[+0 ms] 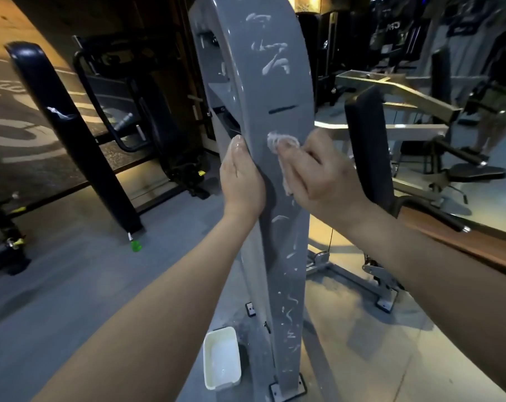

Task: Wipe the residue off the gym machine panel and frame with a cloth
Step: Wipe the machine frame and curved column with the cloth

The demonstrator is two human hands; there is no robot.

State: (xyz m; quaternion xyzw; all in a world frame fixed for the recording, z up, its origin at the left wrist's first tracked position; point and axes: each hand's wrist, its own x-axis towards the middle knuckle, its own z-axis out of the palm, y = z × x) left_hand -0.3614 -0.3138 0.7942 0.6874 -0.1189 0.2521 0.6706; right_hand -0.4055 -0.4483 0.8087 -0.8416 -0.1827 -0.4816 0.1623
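- Where the gray floor spreads out at far left, a dark padded arm leans at a slant, with a small green object on the floor near its foot.
- A white tub sits on the floor just beside the base of the machine, with something pale inside.
- Of the two hands, the left hand grasps the left edge of the gray panel, thumb lying up along the edge and fingers hidden behind it.
- The panel stands upright in the centre, with white residue streaked above the hands and in smaller flecks below them.
- A white cloth is pressed against the panel face, below a dark slot.
- The right hand grasps the cloth, bent fingers pushing it onto the panel.
- A dark padded backrest stands behind that hand.
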